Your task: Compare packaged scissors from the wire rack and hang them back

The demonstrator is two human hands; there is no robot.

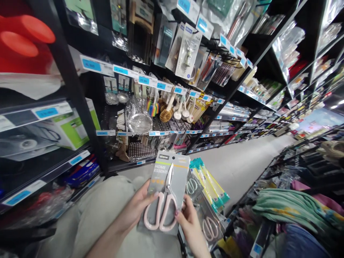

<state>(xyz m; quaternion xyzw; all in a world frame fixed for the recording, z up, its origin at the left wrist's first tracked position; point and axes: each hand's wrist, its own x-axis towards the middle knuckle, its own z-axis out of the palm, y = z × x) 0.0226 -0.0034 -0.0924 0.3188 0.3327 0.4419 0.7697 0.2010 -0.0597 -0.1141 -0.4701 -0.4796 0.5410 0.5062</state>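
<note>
A pack of scissors with pink handles on a grey card faces me, the blades pointing up and away. My left hand grips its left edge, thumb over the front of the pack. On the right edge my right hand is closed, its thumb near the lower corner. Just beyond my right hand lie more packaged scissors with pink handles and another pack with pale green handles. Beside them rest several yellow and teal packets; what they contain I cannot make out.
Black shelving with blue price labels rises ahead and to the left. Hanging kitchen tools include a strainer and a brown brush. A pale aisle floor runs off to the right, past folded green fabric.
</note>
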